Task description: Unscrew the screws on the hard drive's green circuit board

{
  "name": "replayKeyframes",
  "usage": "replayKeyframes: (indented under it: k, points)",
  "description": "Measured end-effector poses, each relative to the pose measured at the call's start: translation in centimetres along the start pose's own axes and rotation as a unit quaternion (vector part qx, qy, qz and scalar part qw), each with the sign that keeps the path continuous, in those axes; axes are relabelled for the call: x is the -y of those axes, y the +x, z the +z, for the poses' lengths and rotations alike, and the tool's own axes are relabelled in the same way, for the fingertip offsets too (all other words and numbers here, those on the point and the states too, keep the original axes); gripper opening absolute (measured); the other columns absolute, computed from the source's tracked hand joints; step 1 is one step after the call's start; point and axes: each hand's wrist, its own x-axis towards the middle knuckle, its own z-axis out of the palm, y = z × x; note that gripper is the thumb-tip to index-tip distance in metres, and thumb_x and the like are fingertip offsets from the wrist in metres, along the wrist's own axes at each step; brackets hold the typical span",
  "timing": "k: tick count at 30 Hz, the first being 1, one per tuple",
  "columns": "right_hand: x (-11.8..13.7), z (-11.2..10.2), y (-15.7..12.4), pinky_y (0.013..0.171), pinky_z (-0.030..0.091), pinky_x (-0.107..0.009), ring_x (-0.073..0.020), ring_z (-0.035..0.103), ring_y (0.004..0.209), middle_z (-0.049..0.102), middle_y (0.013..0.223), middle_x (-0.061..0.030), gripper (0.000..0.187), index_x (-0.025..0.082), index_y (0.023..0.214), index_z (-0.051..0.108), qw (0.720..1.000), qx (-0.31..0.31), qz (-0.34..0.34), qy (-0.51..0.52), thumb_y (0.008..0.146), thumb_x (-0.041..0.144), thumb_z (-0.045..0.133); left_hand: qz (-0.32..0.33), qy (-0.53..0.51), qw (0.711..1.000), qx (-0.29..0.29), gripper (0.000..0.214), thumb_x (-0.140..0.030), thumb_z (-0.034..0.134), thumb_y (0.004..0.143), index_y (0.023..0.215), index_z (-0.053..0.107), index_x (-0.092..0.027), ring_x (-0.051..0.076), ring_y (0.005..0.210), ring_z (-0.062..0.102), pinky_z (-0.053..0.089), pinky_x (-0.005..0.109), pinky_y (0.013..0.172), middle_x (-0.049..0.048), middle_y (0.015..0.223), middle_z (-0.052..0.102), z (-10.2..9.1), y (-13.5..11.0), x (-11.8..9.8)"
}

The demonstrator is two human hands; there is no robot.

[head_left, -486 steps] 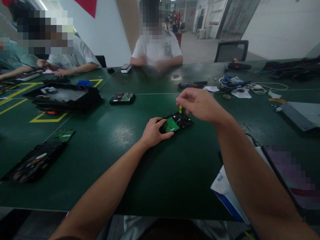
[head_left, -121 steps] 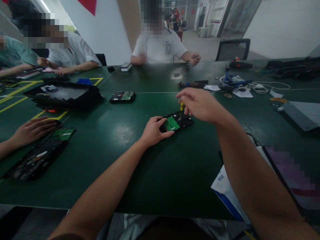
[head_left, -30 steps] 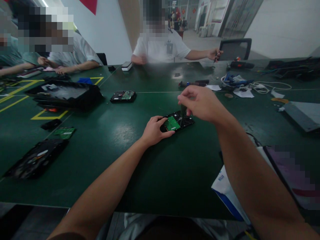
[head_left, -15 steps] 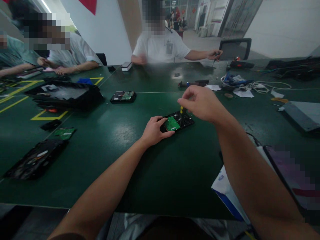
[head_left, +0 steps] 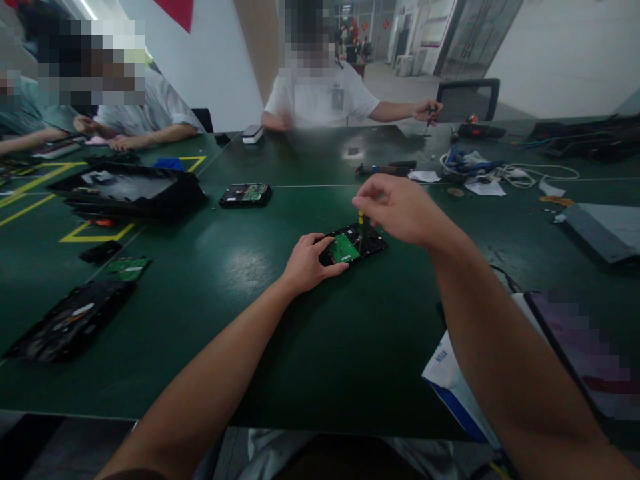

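A black hard drive (head_left: 374, 241) with a green circuit board (head_left: 344, 248) lies on the dark green table. My left hand (head_left: 309, 262) grips its left end, thumb along the near edge and fingers over the far side. Above the drive, my right hand (head_left: 395, 208) pinches a screwdriver (head_left: 361, 219) with a yellow-and-black handle. The screwdriver stands nearly upright, its shaft pointing down at the drive just right of the board. Whether its tip sits in a screw is too small to tell.
Another hard drive (head_left: 245, 195) lies farther back. To the left are a black tray (head_left: 130, 190), a loose green board (head_left: 129, 268) and an opened black drive (head_left: 75, 320). A tablet-like device (head_left: 580, 347) is by my right forearm. Co-workers sit across the table; one hand (head_left: 427, 113) holds a thin tool.
My right hand and the screwdriver have shifted very slightly left. My left hand keeps its hold on the hard drive, which stays in place.
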Motion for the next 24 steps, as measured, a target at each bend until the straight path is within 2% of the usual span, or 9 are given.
replayKeyframes:
  k: [5,10,15,18,21,24]
  points:
    - [0.45,-0.22,-0.23,0.069,0.045,-0.038,-0.0216,0.064,0.074,0.072,0.085,-0.0083,0.018,0.019,0.092,0.070,0.998,-0.038,0.020,-0.045,0.091,0.038,0.071,0.005,0.000,1.000,-0.001,0.078,-0.067,0.076,0.084,0.144,0.065,-0.017,0.037,0.134,0.055,0.047,0.053,0.115,0.0174,0.141,0.061,-0.01,0.01,0.07]
    - [-0.06,0.07,0.01,0.065,0.048,-0.036,-0.0172,0.065,0.063,0.072,0.085,-0.0063,0.023,0.020,0.099,0.070,1.000,0.008,0.007,0.028,0.100,0.041,0.059,0.011,0.000,1.000,-0.007,0.076,-0.065,0.076,0.084,0.143,0.065,-0.017,0.036,0.132,0.056,0.047,0.052,0.115,0.0175,0.140,0.062,0.02,-0.04,0.06]
    - [-0.41,0.19,0.25,0.064,0.050,-0.034,-0.0172,0.066,0.063,0.071,0.080,-0.0045,0.026,0.020,0.116,0.069,0.998,0.026,0.012,0.051,0.103,0.031,0.050,0.011,-0.002,1.000,-0.011,0.076,-0.065,0.077,0.084,0.142,0.066,-0.018,0.036,0.132,0.056,0.047,0.052,0.115,0.0169,0.139,0.062,0.14,-0.05,0.12]
    - [-0.24,-0.04,0.24,0.070,0.049,-0.035,-0.0184,0.066,0.070,0.073,0.086,-0.0059,0.020,0.020,0.105,0.072,1.000,-0.004,-0.006,-0.013,0.098,0.033,0.058,0.007,-0.006,1.000,-0.006,0.075,-0.065,0.077,0.083,0.142,0.066,-0.019,0.036,0.133,0.056,0.047,0.052,0.115,0.0164,0.140,0.062,0.05,-0.02,0.09]
    - [0.06,-0.26,0.18,0.072,0.047,-0.037,-0.0210,0.065,0.077,0.074,0.090,-0.0085,0.017,0.019,0.092,0.072,0.996,-0.045,0.004,-0.072,0.091,0.036,0.069,0.002,-0.008,1.000,-0.001,0.075,-0.066,0.077,0.083,0.142,0.066,-0.020,0.037,0.134,0.054,0.046,0.053,0.115,0.0160,0.142,0.060,-0.09,-0.01,0.02]
    - [0.34,-0.34,0.02,0.071,0.046,-0.037,-0.0214,0.065,0.077,0.074,0.091,-0.0093,0.017,0.019,0.090,0.071,0.996,-0.048,0.016,-0.075,0.089,0.036,0.071,0.002,-0.007,1.000,0.001,0.076,-0.066,0.076,0.084,0.143,0.065,-0.020,0.037,0.134,0.054,0.046,0.053,0.115,0.0161,0.143,0.060,-0.13,-0.02,-0.01]
